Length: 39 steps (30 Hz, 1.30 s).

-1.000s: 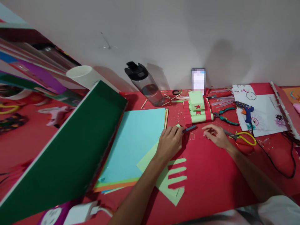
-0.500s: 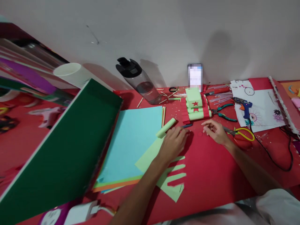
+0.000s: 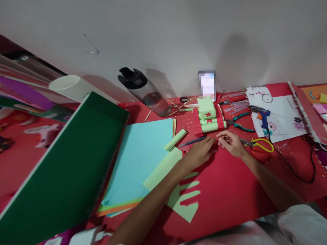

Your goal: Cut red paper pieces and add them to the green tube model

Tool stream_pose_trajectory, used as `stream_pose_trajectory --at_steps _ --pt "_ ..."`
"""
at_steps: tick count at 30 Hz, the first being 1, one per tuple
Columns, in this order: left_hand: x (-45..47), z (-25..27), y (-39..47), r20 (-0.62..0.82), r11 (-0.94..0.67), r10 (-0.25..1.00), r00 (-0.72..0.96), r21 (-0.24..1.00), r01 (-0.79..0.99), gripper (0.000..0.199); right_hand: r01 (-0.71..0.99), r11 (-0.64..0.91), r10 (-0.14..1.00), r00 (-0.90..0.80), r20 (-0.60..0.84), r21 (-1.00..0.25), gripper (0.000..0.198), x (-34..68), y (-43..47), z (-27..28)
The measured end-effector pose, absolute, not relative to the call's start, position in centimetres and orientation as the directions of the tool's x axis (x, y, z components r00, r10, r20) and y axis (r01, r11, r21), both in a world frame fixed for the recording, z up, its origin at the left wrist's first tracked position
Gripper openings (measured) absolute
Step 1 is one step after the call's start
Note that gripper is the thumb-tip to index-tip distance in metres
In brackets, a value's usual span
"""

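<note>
My left hand [image 3: 201, 151] lies palm down on the red surface, fingers loosely bent and spread, with nothing visible in it. Close by on its right, my right hand [image 3: 232, 144] has thumb and fingers drawn together; whether something small sits between the tips I cannot make out. Just beyond both hands stands a light green and red paper model [image 3: 208, 115] with a red star. A dark pen [image 3: 192, 141] lies beside my left hand. Near my left wrist are a light green paper roll [image 3: 175, 140], a light green sheet [image 3: 162, 169] and a green sheet with cut-out strips [image 3: 184, 207].
A stack of coloured paper [image 3: 143, 153] lies left, beside a tilted green board [image 3: 66, 160]. A bottle [image 3: 146, 93] and a phone [image 3: 207, 84] stand by the wall. Yellow-handled pliers [image 3: 263, 144], teal-handled pliers [image 3: 242, 125] and a blue glue gun [image 3: 264, 119] lie right.
My left hand has moved right, away from the paper roll and close to my right hand, uncovering more of the pen. My right hand stays nearly in place. The view has shifted slightly.
</note>
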<state>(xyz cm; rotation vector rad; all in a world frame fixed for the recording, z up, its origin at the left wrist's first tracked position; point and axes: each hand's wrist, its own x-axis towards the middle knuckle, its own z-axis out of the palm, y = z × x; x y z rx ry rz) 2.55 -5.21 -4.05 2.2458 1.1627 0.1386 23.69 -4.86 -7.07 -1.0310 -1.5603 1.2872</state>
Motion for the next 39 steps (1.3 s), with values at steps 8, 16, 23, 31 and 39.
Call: stream_pose_trajectory --at_steps 8,16,23,31,39 --pt "2.2 -3.9 -4.4 -0.192 -0.376 0.767 0.612 0.639 0.671 0.013 0.045 0.125 0.942 -0.318 0.104 -0.991 0.021 23.5 -4.8 -7.0" --pt "2.0 -3.2 -3.9 -0.267 -0.354 0.761 0.591 0.593 0.723 0.017 0.044 0.113 0.942 -0.324 0.093 -0.993 0.022 23.5 -4.8 -6.9" --pt "2.1 -1.7 -3.3 -0.365 -0.446 0.677 0.639 0.489 0.750 0.014 0.030 0.114 0.940 -0.325 0.099 -0.993 0.024 23.4 -4.7 -7.1" --pt "-0.2 0.2 -2.7 -0.426 -0.422 0.693 0.582 0.414 0.806 0.009 0.033 0.099 0.939 -0.334 0.083 -0.995 0.023 23.5 -4.7 -7.0" --pt "-0.6 1.1 -2.0 -0.402 -0.423 0.730 0.553 0.370 0.827 0.019 0.135 0.154 0.942 -0.320 0.104 -0.979 0.022 23.4 -4.7 -6.9"
